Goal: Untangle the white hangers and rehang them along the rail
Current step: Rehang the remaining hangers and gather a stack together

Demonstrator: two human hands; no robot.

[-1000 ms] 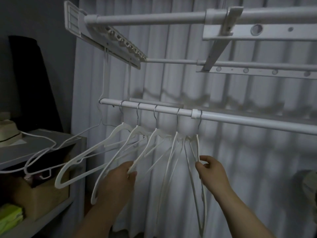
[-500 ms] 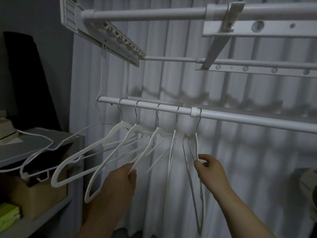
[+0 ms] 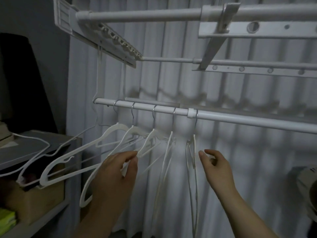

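Several white hangers hang by metal hooks on the white rail (image 3: 240, 119). The leftmost hanger (image 3: 72, 155) swings far out to the left, and the one beside it (image 3: 103, 169) slants the same way. My left hand (image 3: 116, 176) pinches the lower arm of the third hanger (image 3: 151, 140) between thumb and forefinger. A fourth hanger (image 3: 167, 152) hangs edge-on. The rightmost hanger (image 3: 193, 148) hangs straight down just past the rail's white collar. My right hand (image 3: 216, 169) is beside it with loosely spread fingers and holds nothing.
A grey shelf unit (image 3: 34, 145) at the left carries a cardboard box (image 3: 34, 200) and thin wire hangers (image 3: 30, 162). An overhead drying rack (image 3: 171, 16) spans the top. White curtains (image 3: 240, 169) hang behind the rail. A pale object (image 3: 308, 186) sits at the right edge.
My right hand has let go of the rightmost hanger and opened beside it. My left hand still has the third hanger. The view has shifted slightly.
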